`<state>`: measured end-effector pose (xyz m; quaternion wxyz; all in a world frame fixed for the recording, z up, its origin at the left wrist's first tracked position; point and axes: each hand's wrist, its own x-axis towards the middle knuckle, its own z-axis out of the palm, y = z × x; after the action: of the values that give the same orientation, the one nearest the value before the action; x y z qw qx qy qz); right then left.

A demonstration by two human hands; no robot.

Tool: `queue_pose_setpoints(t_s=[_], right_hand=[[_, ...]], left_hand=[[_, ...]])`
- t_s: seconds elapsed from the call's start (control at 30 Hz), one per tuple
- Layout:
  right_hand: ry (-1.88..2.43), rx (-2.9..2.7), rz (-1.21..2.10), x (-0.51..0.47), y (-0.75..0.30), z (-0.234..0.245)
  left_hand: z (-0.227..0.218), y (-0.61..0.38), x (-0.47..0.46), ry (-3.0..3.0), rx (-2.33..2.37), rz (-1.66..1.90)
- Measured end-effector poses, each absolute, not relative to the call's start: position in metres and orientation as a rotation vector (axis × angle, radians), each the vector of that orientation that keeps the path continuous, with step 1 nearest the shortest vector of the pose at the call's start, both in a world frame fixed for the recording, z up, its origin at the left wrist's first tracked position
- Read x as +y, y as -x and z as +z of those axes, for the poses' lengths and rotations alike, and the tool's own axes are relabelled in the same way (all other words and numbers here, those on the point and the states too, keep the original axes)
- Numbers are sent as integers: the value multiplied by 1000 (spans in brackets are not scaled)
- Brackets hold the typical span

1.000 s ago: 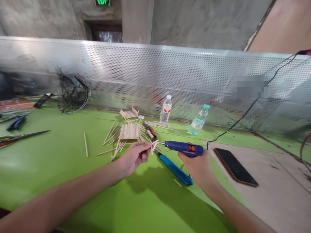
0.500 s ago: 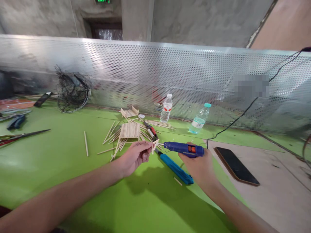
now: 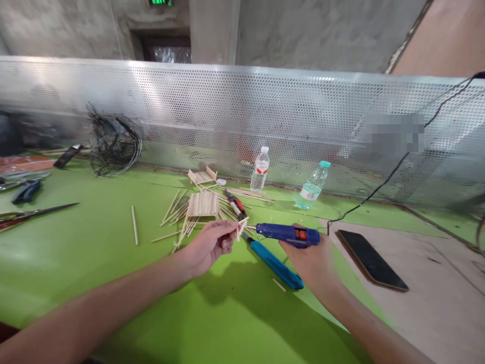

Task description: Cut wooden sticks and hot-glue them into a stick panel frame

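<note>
My left hand (image 3: 210, 245) pinches a small piece made of short wooden sticks (image 3: 241, 227) above the green table (image 3: 94, 253). My right hand (image 3: 308, 258) is wrapped round a blue glue gun (image 3: 288, 234), whose nozzle points left and nearly touches that stick piece. Under the gun lies a blue utility knife (image 3: 273, 264). Behind my left hand sits a pile of loose wooden sticks with a flat stick panel (image 3: 203, 204) on it. A smaller stick frame (image 3: 202, 177) lies further back.
Two plastic water bottles (image 3: 259, 169) (image 3: 312, 186) stand by the perforated metal wall. A black phone (image 3: 370, 260) lies on brown board at right, with a black cable (image 3: 379, 189) running up. Red-handled pliers (image 3: 235, 204), a lone stick (image 3: 134, 225), scissors (image 3: 34, 212) and a wire tangle (image 3: 111, 146) lie left.
Hardly anything has moved; both hands keep their hold and the glue gun's nozzle stays at the stick piece. The camera has shifted slightly.
</note>
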<state>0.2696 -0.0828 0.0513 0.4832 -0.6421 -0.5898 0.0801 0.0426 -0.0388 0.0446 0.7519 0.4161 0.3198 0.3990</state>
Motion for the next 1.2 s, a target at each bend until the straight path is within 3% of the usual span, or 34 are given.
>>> queue_pose_setpoints(t_s=[1.2], right_hand=[[1505, -1449, 212, -85, -275, 50]], left_hand=[[46, -43, -37, -886, 691, 899]])
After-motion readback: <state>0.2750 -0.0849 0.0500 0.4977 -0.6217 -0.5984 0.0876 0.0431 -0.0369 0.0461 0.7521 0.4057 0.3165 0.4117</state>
